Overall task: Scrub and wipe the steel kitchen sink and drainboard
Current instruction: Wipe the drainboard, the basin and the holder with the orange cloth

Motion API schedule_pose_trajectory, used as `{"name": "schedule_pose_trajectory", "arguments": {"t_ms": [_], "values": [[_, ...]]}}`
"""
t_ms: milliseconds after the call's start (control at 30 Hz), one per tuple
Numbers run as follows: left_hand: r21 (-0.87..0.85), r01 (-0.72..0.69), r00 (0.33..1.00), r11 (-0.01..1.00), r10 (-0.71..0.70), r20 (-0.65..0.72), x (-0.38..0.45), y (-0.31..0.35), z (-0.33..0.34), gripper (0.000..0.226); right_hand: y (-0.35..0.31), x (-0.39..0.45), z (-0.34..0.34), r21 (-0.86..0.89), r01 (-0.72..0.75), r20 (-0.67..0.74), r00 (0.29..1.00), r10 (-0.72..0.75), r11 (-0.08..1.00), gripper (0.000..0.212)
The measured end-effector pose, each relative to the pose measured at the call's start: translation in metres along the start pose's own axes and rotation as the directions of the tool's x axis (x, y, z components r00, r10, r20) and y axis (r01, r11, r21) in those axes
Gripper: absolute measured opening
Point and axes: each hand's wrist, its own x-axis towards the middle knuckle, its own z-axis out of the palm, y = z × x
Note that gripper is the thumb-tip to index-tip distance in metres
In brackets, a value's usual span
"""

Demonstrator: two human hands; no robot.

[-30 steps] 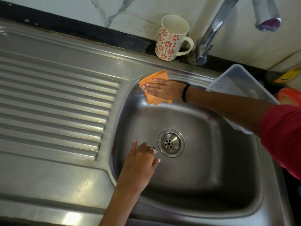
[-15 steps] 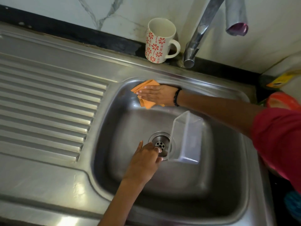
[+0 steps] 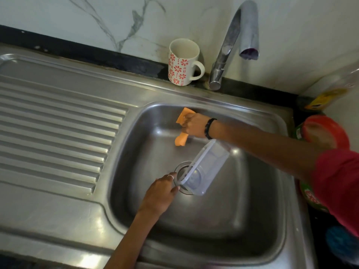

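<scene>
The steel sink basin (image 3: 223, 220) has a ribbed drainboard (image 3: 58, 133) to its left. My right hand (image 3: 194, 126) grips a bunched orange cloth (image 3: 181, 139) against the basin's back wall. A clear plastic container (image 3: 207, 167) lies tilted in the basin over the drain (image 3: 179, 167), its open mouth facing left and its far end under my right forearm. My left hand (image 3: 159, 195) reaches in from the front and pinches the container's rim between thumb and fingertips.
A white mug (image 3: 182, 63) with red flowers stands on the back ledge beside the chrome tap (image 3: 229, 43), whose spout hangs over the basin. A red-lidded jar (image 3: 326, 133), a bottle (image 3: 330, 94) and a blue item (image 3: 340, 243) crowd the right edge.
The clear container dropped from the right rim into the basin over the drain. My right hand went from flat on the cloth to gripping it bunched. My left hand moved to the container's rim.
</scene>
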Motion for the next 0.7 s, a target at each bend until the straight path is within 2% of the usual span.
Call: {"name": "schedule_pose_trajectory", "arguments": {"t_ms": [33,100,200,233,300,367,433,500,600,700], "values": [[-0.01,-0.001,1.0,1.0,0.001,0.002,-0.001,0.002,-0.003,0.044,-0.003,-0.005,-0.008,0.055,-0.045,0.008,0.999,0.044,0.997,0.03],[-0.009,0.003,1.0,1.0,-0.003,0.004,-0.002,0.003,-0.008,0.041,-0.01,-0.007,-0.023,0.124,-0.055,-0.113,0.991,0.069,0.991,0.031],[0.007,0.026,1.0,1.0,-0.026,-0.005,-0.005,-0.003,-0.014,0.041,-0.016,-0.013,-0.045,0.491,-0.115,-0.23,0.939,0.255,0.864,0.034],[0.01,0.034,0.999,0.999,-0.034,-0.009,-0.007,-0.006,-0.017,0.041,-0.02,-0.018,-0.055,0.597,-0.13,-0.233,0.916,0.326,0.792,0.037],[0.016,0.045,0.999,0.999,-0.045,-0.022,-0.012,-0.011,-0.023,0.04,-0.028,-0.032,-0.071,0.81,-0.139,-0.192,0.856,0.48,0.57,0.046],[0.017,0.051,0.998,0.999,-0.05,-0.049,-0.019,-0.015,-0.028,0.039,-0.035,-0.044,-0.082,0.93,-0.083,-0.159,0.789,0.594,0.359,0.057],[0.017,0.056,0.995,0.998,-0.055,-0.086,-0.027,-0.018,-0.033,0.037,-0.045,-0.06,-0.09,0.969,-0.052,-0.125,0.737,0.664,0.24,0.068],[0.039,0.064,0.993,0.997,-0.06,-0.103,-0.034,-0.02,-0.038,0.037,-0.052,-0.079,-0.093,0.974,-0.099,-0.082,0.682,0.727,0.203,0.068],[0.029,0.071,0.993,0.997,-0.068,-0.094,-0.041,-0.023,-0.043,0.037,-0.06,-0.116,-0.088,0.948,-0.316,0.153,0.571,0.806,0.044,0.049],[-0.051,0.072,0.995,0.996,-0.075,-0.073,-0.042,-0.028,-0.046,0.035,-0.072,-0.148,-0.076,0.786,-0.609,0.442,0.429,0.788,-0.11,0.029]]}}
